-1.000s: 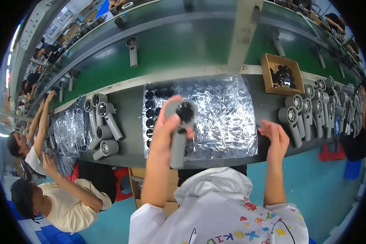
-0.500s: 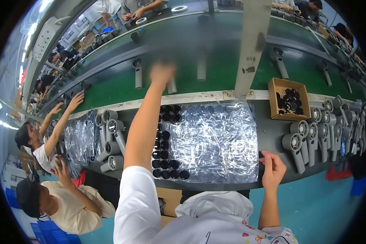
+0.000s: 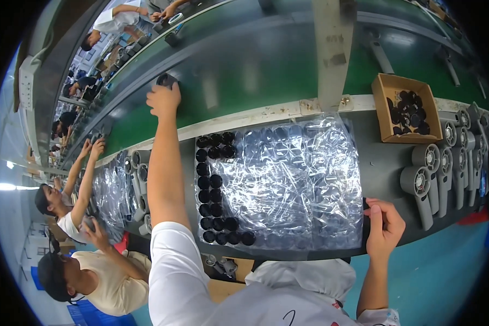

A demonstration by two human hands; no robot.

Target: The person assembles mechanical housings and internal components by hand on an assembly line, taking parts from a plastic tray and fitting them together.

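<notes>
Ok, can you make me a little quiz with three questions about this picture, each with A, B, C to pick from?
1. Where is the person's left hand?
A. Stretched out over the green belt
B. Inside the cardboard box
C. Down on the blue floor

2. What colour are the round caps in rows under the clear plastic sheet?
A. Red
B. Black
C. Yellow

3. What is the right hand doing?
A. Waving high in the air
B. Holding a handheld fan
C. Resting at the near edge of the grey table

Answers:
1 A, the arm reaches far forward and the hand holds a small dark part over the belt.
2 B, the caps all look black.
3 C, its fingers curl at the table edge beside the plastic sheet, and whether they pinch anything cannot be told.
</notes>
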